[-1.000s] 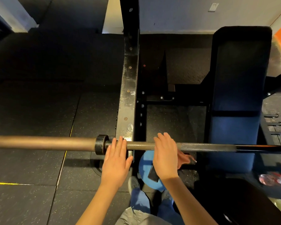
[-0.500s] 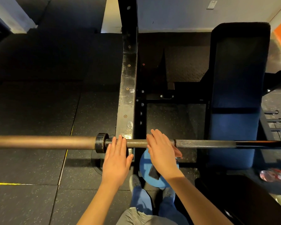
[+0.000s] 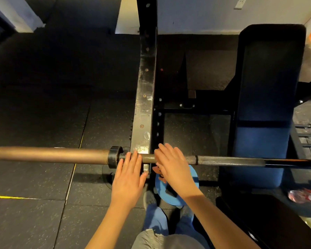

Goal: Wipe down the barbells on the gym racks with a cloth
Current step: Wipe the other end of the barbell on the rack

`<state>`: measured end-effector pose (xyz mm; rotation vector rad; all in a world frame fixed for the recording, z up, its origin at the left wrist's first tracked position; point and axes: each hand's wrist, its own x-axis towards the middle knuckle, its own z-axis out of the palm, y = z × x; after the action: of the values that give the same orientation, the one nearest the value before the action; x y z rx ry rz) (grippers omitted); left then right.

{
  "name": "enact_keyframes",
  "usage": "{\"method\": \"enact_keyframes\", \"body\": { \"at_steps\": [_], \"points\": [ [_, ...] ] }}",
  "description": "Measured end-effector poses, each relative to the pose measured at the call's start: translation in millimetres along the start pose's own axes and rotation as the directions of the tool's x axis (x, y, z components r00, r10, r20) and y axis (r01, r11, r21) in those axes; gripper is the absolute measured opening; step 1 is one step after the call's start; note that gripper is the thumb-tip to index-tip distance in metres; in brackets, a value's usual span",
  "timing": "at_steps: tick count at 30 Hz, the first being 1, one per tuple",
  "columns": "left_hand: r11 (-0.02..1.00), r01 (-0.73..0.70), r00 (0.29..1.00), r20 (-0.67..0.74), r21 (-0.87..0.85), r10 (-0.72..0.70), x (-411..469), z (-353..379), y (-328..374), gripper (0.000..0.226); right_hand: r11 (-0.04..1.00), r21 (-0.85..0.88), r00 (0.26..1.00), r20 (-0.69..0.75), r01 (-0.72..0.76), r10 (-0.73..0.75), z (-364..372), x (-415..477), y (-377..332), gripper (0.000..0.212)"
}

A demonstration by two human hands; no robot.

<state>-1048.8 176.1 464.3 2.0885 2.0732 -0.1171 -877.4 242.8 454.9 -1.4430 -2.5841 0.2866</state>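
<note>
- Reaching forward from the bottom of the view, the left hand [image 3: 128,177] lies palm down with its fingers straight and close together. Their tips rest on the barbell [image 3: 223,159] just right of its black collar [image 3: 113,157]. This hand is not curled round anything.
- The right hand [image 3: 172,168] crosses the bar from the near side, just right of the rack upright [image 3: 144,87]. Its fingers lie almost straight over the shaft, the tips past the far edge. It presses flat rather than gripping, and the thumb is hidden.
- One cloth [image 3: 157,170], reddish-orange, is bunched under the right palm against the near side of the bar, with only a small fold showing.
- One barbell runs level from left to right. Its brown sleeve sticks out left of the upright and its knurled shaft passes over the bench [image 3: 266,87].
- Two hands are in view, close together but apart, one on either side of the upright.
- One blue disc [image 3: 193,178] lies on the floor beneath the right wrist.
- Three short pegs [image 3: 305,135] stick out at the right edge, one above another.
- One yellow line [image 3: 7,197] marks the dark floor at the left.
</note>
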Motion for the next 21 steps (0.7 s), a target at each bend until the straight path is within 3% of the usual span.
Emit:
{"method": "enact_keyframes", "body": {
  "at_steps": [4,6,12,17,19,21],
  "points": [
    [0.997,0.081,0.996,-0.049,0.004,-0.081,-3,-4,-15,0.066,0.982,-0.113,0.987,-0.066,-0.151,0.144,1,-24,19,0.032],
    [0.997,0.075,0.997,-0.034,0.014,-0.075,-4,-3,-22,0.071,0.968,-0.111,0.974,-0.045,-0.226,0.222,9,-18,3,0.045],
    [0.997,0.064,0.995,-0.069,-0.048,-0.067,-12,-1,-24,0.066,1.0,-0.004,1.0,-0.01,0.016,-0.016,12,11,-25,0.043],
    [0.981,0.137,0.984,-0.097,-0.14,-0.151,-14,-8,-38,0.064,0.992,-0.12,0.999,0.008,-0.042,0.043,9,-17,1,0.046],
    [0.982,0.124,0.988,-0.079,-0.146,-0.136,-16,-9,-39,0.066,0.992,-0.086,0.995,-0.017,-0.095,0.094,11,-10,-14,0.05],
    [0.982,0.113,0.988,-0.084,-0.149,-0.126,-18,-8,-41,0.068,0.998,-0.037,0.998,-0.01,-0.057,0.057,13,7,-35,0.051]
  ]
}}
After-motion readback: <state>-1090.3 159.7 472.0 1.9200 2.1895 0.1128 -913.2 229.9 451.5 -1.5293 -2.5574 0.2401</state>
